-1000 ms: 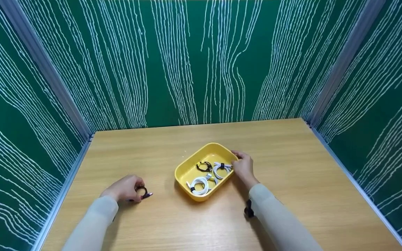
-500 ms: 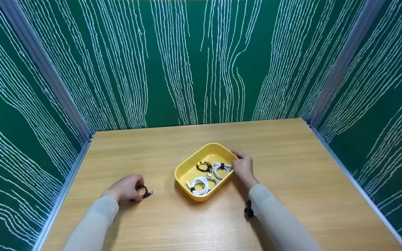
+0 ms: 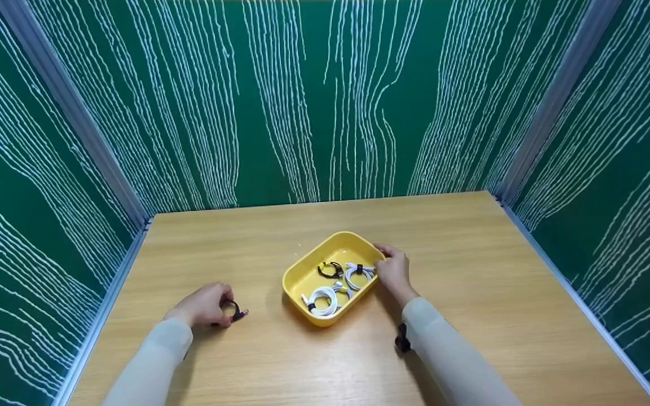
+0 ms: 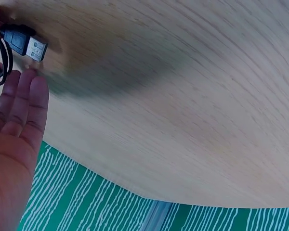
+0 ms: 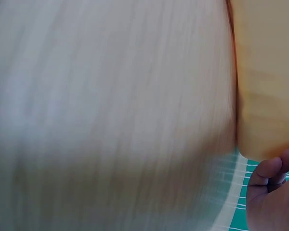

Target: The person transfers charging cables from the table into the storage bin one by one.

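Observation:
In the head view my left hand (image 3: 203,304) pinches a small coiled black USB cable (image 3: 237,316) just over the table, left of the yellow bin. Its metal USB plug (image 4: 36,48) pokes out from the fingertips in the left wrist view, where part of the coil is cut off by the frame edge. My right hand (image 3: 395,274) grips the right end of the yellow bin (image 3: 302,278). Inside the bin lie a black coiled cable (image 3: 331,270) and white coiled cables (image 3: 325,300), some tied with black straps. The right wrist view shows the bin's outer wall (image 5: 269,82) beside my fingers.
The wooden table (image 3: 460,254) runs back to a green wall (image 3: 280,101) with white wavy lines. Similar panels stand on the left and right, joined by grey posts (image 3: 556,101). A dark object (image 3: 402,338) shows at the right wrist.
The black cable in my left hand has turned slightly between the fingers, and its plug end has shifted a little. The bin and my right hand have stayed in place.

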### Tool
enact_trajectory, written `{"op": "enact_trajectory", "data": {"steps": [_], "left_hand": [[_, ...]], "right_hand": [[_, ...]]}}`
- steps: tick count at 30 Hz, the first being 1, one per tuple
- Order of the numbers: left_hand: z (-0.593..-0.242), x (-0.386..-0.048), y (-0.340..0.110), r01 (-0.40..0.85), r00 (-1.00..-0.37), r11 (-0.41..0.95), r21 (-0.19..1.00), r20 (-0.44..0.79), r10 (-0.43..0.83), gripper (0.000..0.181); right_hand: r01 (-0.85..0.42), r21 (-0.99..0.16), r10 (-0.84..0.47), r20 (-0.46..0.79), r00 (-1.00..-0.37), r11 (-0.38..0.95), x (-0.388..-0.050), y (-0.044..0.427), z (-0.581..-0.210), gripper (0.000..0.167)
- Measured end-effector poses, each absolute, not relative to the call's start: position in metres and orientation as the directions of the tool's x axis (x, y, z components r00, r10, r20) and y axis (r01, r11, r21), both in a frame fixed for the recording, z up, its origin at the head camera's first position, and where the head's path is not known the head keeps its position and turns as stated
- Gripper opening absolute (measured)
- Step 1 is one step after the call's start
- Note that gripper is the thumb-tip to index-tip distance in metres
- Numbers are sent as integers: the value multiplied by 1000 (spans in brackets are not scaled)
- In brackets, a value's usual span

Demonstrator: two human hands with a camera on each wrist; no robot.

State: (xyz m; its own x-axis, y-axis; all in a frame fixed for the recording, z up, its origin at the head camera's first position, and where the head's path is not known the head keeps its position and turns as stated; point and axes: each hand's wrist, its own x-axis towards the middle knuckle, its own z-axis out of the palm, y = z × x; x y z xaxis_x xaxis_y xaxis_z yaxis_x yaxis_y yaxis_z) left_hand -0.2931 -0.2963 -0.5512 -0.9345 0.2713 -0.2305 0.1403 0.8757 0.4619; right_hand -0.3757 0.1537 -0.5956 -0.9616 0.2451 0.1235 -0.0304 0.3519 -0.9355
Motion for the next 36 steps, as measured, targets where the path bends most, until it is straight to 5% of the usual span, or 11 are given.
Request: {"op": "enact_trajectory", "data": {"steps": [27,36], "left_hand": [[-533,-307,-278,54,-965,790,610,-170,198,0],[-515,-317,-265,91,-968,788,608,-131,212,9]], "right_hand": [[-29,-938,244,119,-962,345,-376,152,-593,52],[-28,-919,239,132,-962,393,-374,152,-593,49]]}}
